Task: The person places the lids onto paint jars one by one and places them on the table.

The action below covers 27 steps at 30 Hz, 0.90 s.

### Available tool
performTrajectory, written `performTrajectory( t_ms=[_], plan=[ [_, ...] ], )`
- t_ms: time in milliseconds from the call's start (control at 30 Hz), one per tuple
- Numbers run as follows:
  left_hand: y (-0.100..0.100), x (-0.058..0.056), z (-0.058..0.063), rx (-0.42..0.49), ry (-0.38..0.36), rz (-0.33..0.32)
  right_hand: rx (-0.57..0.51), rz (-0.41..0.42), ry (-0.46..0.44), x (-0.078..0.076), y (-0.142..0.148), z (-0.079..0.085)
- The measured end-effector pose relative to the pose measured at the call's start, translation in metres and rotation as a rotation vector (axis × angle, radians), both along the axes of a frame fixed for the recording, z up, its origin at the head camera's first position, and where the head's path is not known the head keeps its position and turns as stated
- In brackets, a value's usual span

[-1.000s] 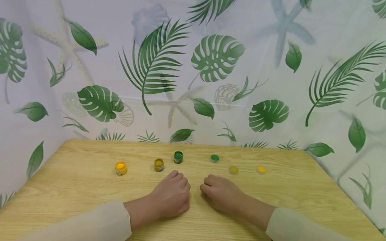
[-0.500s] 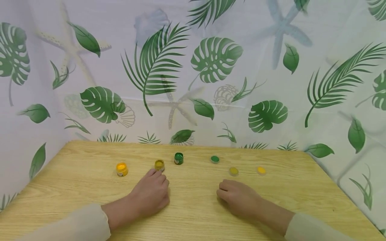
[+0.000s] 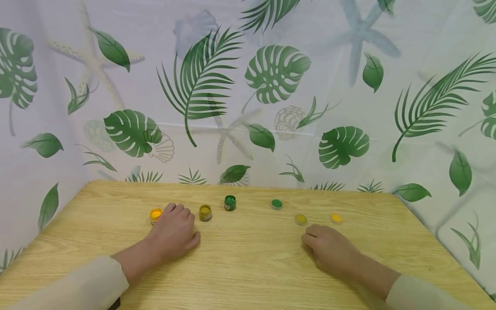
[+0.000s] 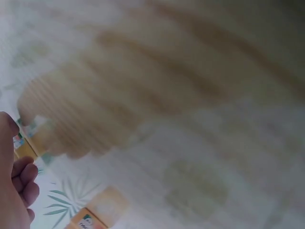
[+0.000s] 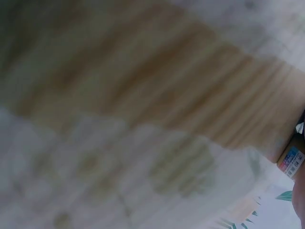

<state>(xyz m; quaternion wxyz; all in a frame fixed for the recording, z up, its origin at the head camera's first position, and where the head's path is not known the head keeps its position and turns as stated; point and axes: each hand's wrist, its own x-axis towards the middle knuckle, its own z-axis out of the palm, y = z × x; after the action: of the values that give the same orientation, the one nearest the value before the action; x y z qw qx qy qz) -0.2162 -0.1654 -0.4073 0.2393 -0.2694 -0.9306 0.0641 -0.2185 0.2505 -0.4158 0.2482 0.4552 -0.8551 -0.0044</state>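
Observation:
My left hand is over the table beside the yellow paint jar, overlapping its right side in the head view. Its fingers are loosely curled, the thumb apart, with nothing held. In the left wrist view the left hand appears at the left edge, an orange-yellow jar below. Just right of it stands an olive paint jar, and farther back a green paint jar. My right hand, fingers loosely bent, is just in front of the olive lid; its fingertips are partly hidden.
A green lid and a yellow lid lie on the right of the wooden table. A leaf-printed cloth hangs behind the table. In the right wrist view a labelled jar shows at the right edge.
Both hands have moved apart from the table's middle: the left hand leftward, past the olive jar to the yellow jar, the right hand rightward toward the lids. Jars and lids stay in place.

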Motion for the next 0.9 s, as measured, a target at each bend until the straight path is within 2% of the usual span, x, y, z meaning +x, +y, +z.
performTrajectory(
  t_ms=[133, 233, 400, 500, 700, 900],
  plan=[
    [-0.003, -0.005, -0.001, 0.016, 0.007, 0.013, -0.014, -0.055, 0.028, -0.004, 0.002, 0.002],
    [-0.004, -0.009, -0.001, 0.03, 0.03, 0.01, -0.029, -0.16, -0.006, -0.006, 0.0, 0.007],
    [-0.001, -0.019, 0.001, 0.046, -0.006, 0.042, -0.09, -0.396, -0.149, -0.015, -0.012, 0.011],
    [0.002, -0.026, 0.005, 0.046, -0.033, 0.081, -0.121, -0.492, -0.208, -0.023, -0.017, 0.01],
    [0.005, -0.043, 0.009, 0.059, -0.077, 0.124, -0.094, -0.557, -0.222, -0.037, -0.018, 0.009],
    [0.007, -0.056, 0.008, 0.064, -0.142, 0.128, -0.054, -0.541, -0.231, -0.043, -0.017, 0.01]
  ],
)
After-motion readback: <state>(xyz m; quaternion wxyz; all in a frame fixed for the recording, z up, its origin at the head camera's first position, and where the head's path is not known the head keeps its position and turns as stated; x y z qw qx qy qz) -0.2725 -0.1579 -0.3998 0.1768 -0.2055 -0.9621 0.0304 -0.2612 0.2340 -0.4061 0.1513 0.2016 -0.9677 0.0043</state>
